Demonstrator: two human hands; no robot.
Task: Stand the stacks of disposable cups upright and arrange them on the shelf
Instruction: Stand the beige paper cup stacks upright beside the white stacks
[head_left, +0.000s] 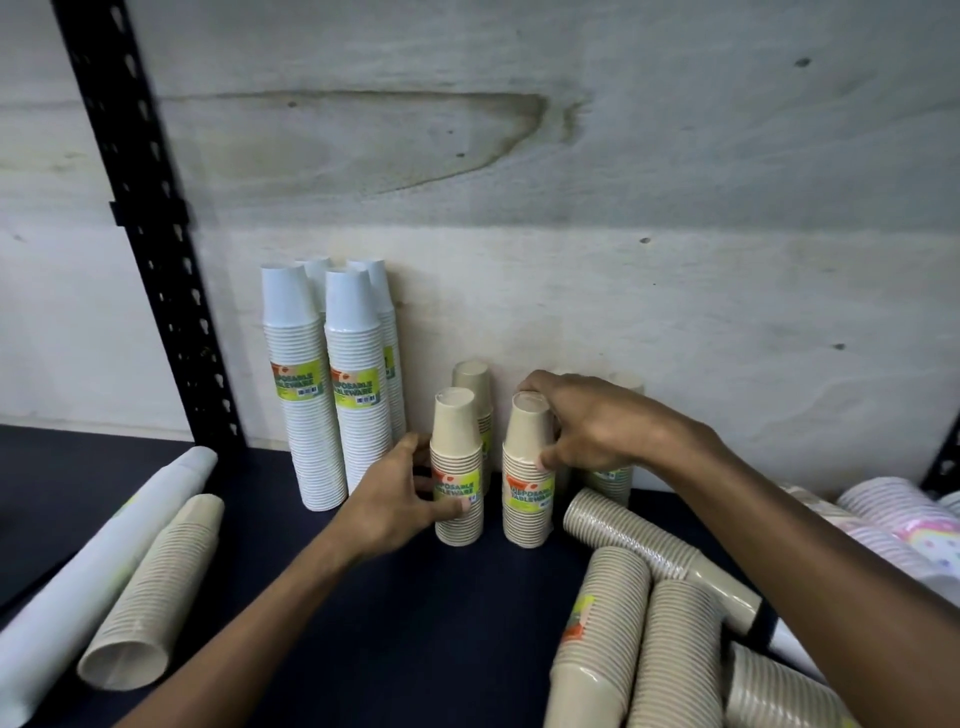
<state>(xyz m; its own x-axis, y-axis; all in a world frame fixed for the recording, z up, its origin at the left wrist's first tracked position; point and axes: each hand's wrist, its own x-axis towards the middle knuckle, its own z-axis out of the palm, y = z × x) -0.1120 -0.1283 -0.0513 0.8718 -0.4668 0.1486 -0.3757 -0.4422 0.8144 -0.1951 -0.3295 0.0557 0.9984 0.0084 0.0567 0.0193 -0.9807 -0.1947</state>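
Note:
Several tall white cup stacks (304, 395) stand upright against the back wall on the dark shelf (395, 613). To their right stand short tan stacks. My left hand (400, 493) grips the front-left tan stack (457, 447) at its label. My right hand (587, 421) grips the front-right tan stack (525, 478) near its top. Another tan stack (474, 382) stands behind them, and one more (610, 480) is partly hidden behind my right hand.
Tan stacks lie on their sides at the lower right (670, 649) and lower left (156, 587). A long white stack (93, 566) lies at the left. Patterned pink stacks (904, 525) lie at the far right. A black upright post (150, 218) rises at the left.

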